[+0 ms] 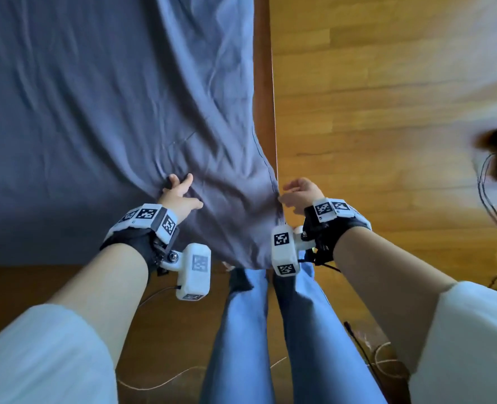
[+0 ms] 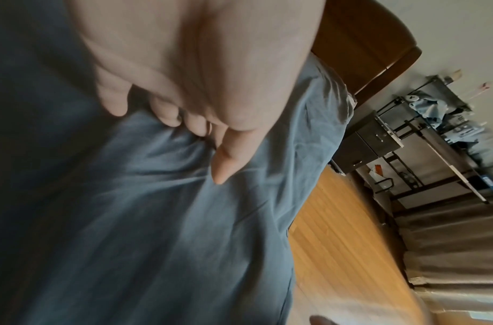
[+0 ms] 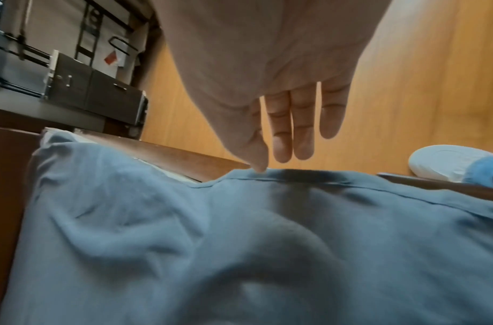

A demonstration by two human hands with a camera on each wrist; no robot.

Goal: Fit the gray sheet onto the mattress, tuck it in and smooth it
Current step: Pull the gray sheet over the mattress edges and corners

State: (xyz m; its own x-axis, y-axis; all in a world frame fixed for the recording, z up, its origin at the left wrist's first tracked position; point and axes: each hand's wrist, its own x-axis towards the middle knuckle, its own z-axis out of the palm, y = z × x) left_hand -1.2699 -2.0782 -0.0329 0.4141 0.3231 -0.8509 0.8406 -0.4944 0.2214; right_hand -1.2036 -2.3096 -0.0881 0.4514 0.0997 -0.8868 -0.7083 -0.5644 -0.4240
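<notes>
Gray sheet (image 1: pixel 119 91) is mid-fitting: left hand (image 1: pixel 177 193) bunches its cloth, right hand (image 1: pixel 298 193) pinches the hem (image 3: pixel 309 179) with its other fingers straight; next, probably tucking that corner.

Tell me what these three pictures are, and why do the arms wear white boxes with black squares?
A person is making a bed. The big picture comes from a camera on their head, looking down. The white boxes are cameras worn on each wrist; they took the other two pictures, looking along the fingers. A gray sheet lies over the bed, still wrinkled, its corner hanging loose. The left hand bunches up a fold of sheet. The right hand pinches the sheet's edge, other fingers straight. Beside the bed is a wooden floor.
</notes>
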